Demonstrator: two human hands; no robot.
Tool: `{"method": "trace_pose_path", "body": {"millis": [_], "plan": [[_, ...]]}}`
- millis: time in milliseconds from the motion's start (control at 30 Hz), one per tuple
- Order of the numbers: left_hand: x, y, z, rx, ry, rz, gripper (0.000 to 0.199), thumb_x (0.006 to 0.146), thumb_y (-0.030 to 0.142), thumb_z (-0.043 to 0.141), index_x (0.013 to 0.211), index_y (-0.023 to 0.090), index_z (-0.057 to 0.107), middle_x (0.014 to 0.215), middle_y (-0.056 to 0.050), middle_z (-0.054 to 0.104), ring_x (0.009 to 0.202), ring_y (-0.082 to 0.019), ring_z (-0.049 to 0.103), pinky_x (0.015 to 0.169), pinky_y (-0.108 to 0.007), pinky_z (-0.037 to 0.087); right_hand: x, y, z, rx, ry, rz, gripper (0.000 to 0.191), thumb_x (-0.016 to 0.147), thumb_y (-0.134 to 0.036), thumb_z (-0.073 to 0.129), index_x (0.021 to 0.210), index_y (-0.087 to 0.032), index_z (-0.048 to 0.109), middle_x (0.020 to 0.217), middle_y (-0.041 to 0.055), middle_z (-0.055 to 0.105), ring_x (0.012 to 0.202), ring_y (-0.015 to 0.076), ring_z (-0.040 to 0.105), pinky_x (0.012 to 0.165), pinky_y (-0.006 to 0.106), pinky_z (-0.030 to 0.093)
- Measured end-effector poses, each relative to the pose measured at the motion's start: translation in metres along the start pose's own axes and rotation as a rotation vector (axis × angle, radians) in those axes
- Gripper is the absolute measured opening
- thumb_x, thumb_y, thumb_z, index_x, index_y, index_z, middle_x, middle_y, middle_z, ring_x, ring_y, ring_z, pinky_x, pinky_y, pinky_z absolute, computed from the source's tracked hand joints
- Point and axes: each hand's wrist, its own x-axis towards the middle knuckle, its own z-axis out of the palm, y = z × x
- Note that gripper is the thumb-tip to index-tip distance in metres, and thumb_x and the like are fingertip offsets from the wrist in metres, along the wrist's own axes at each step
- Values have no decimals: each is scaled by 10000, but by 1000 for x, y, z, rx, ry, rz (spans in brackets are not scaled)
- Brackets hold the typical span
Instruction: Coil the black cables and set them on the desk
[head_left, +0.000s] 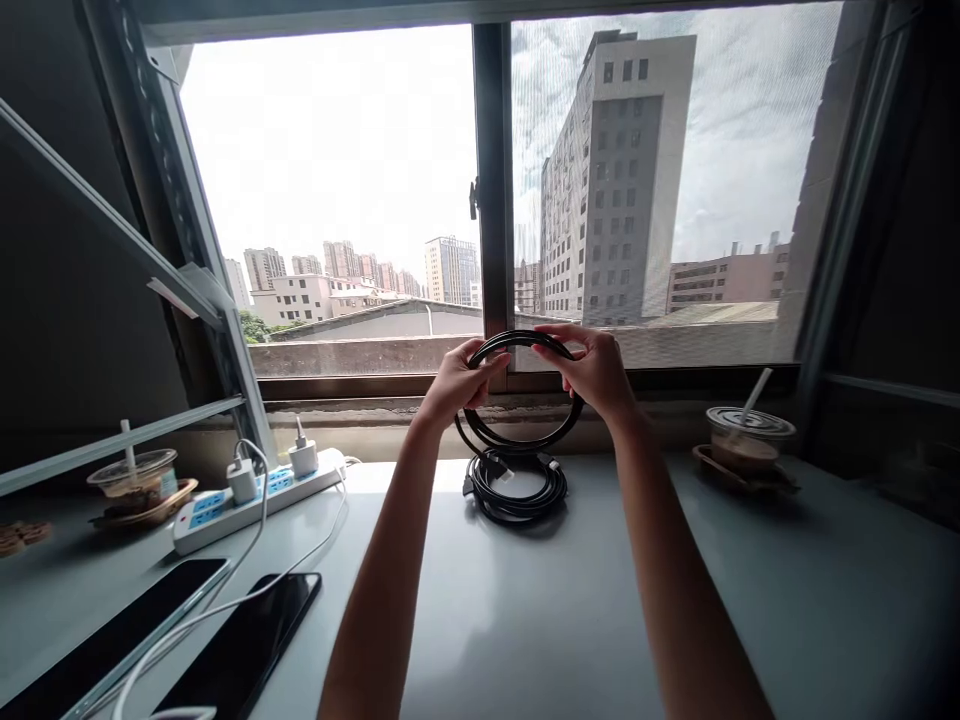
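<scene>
Both hands hold a coiled black cable [525,440] raised above the table, its loops standing roughly upright. My left hand [459,385] is closed around the coil's upper left side. On the upper right side, my right hand [596,370] pinches the loops between thumb and fingers. Below, a second black cable coil [521,515] lies on the table, with connector ends showing at its top and left. Whether a strand joins the two coils, I cannot tell.
A white power strip [259,500] with two plugged-in chargers sits at left. Two phones [247,640] lie in front of it, crossed by a white charging cable [262,590]. Lidded cups stand at left [139,480] and right [750,435]. A window [491,200] rises behind the table.
</scene>
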Motion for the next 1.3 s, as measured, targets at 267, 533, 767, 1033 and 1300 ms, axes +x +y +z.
{"method": "trace_pose_path", "body": {"millis": [267,533,767,1033,1300], "plan": [[-10,20,-5,302,262,198,538,749,558,592,420,195,370,358,67,273,333,-51,273,389,-234,185,-1,-7,6,-134,-23,33,336,685,-427,707,818,-119,716,776,55,640,488,93,519,429,183,349],[-12,29,-5,474,528,436,474,729,517,638,430,170,515,374,70,293,405,-52,268,483,-233,244,-7,-25,1,21,-285,138,400,596,-497,761,660,-110,679,589,9,545,499,54,406,462,180,223],[-4,16,-5,534,650,423,550,742,553,606,397,171,411,390,66,271,424,-58,255,491,-243,252,-6,-33,1,68,-351,208,451,588,-492,769,802,-105,680,657,20,565,552,71,468,491,174,307],[4,-3,-17,344,388,43,590,743,603,576,381,198,346,365,56,307,353,-50,260,447,-245,276,-4,-21,22,-189,-169,-12,470,731,-213,686,1181,-163,563,900,41,599,784,136,560,619,214,446],[3,-7,-23,196,166,-250,462,834,538,510,572,159,483,395,80,291,335,-27,220,372,-213,145,4,8,29,-243,-171,-207,280,847,-261,614,1120,-221,662,1014,49,600,870,148,579,722,243,472]]}}
